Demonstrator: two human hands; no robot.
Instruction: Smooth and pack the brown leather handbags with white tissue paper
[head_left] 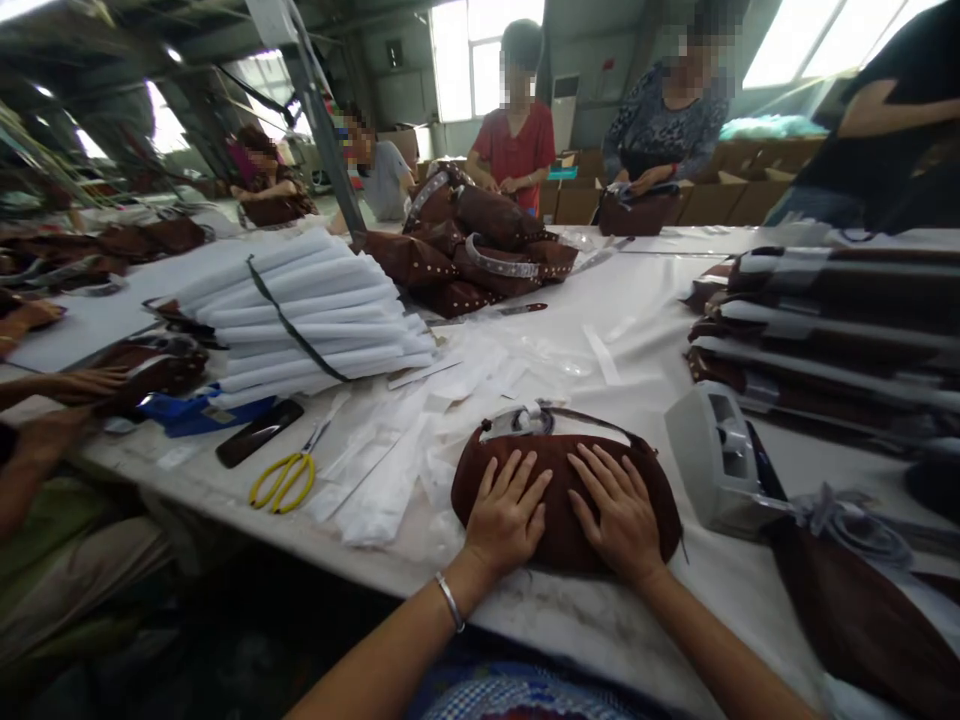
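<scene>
A dark brown handbag (559, 490) lies on the white-covered table right in front of me. Its strap (592, 418) is at the far edge, partly wrapped in clear plastic. My left hand (510, 508) rests flat on the bag's left half, fingers stretched out. On the right half lies my right hand (616, 508), also flat with the fingers spread. Neither hand grips anything; both palms touch the bag's upper face. The underside of the bag is hidden.
Yellow-handled scissors (285, 480), a dark phone (259, 432) and a blue tape dispenser (202, 412) lie at left, before stacked white sheets (315, 310). A grey dispenser (716, 460) and piled bags (832, 330) stand at right. Other people work around the table.
</scene>
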